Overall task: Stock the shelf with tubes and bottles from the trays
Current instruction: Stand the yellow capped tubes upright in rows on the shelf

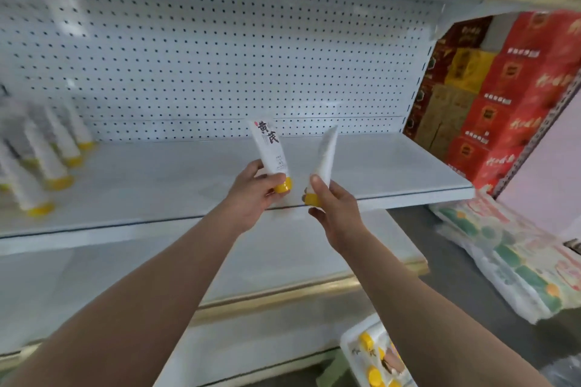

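Note:
My left hand [251, 195] grips a white tube with a yellow cap [269, 148], cap down, black characters facing me. My right hand [333, 214] holds a second white tube [325, 155] by its yellow-capped end, tilted to the right. Both tubes hover over the front edge of the grey middle shelf [393, 166]. Several matching tubes [47, 163] stand cap-down in rows at the shelf's left end, blurred. A white tray [352, 339] with more yellow-capped tubes lies on the floor at the bottom right, partly hidden by my right forearm.
A white pegboard [220, 56] backs the shelf. Red and yellow cartons [503, 97] are stacked to the right of the shelving. Wrapped packs [503, 248] lie on the floor at the right. A lower shelf with a gold edge strip [283, 292] juts out below.

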